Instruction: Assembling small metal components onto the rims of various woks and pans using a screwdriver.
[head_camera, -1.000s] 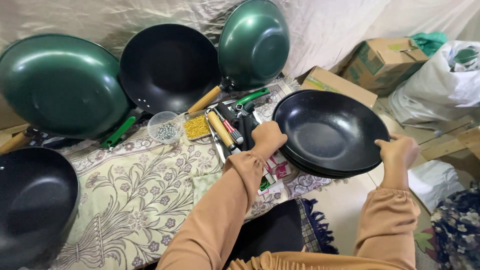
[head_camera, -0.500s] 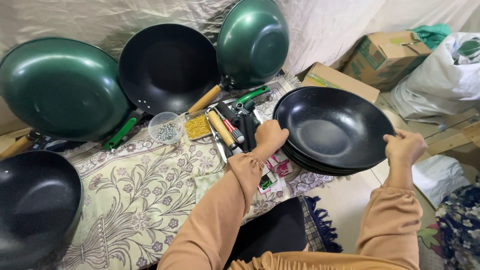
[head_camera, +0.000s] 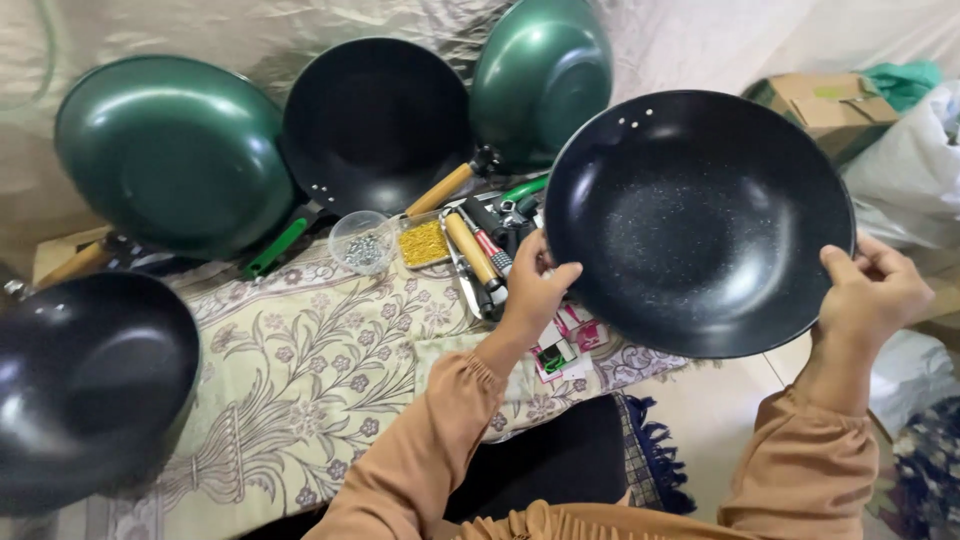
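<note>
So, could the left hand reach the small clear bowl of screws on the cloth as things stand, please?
Probably not at once: the left hand grips the rim of the black pan, as does the right hand. The clear bowl lies close and uncovered, so it looks reachable once that grip is freed.

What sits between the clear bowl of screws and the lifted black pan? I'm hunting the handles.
Head view: yellow tray, wooden handles, then left hand on the pan.

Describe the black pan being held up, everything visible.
The black pan is a round, wok-like bowl with a dark, finely speckled inner coating that looks non-stick. It has no handle; small holes sit in its upper-left wall. It is lifted clear and tilted, its inside facing the camera. The left hand and the right hand hold opposite sides of its rim.
</note>
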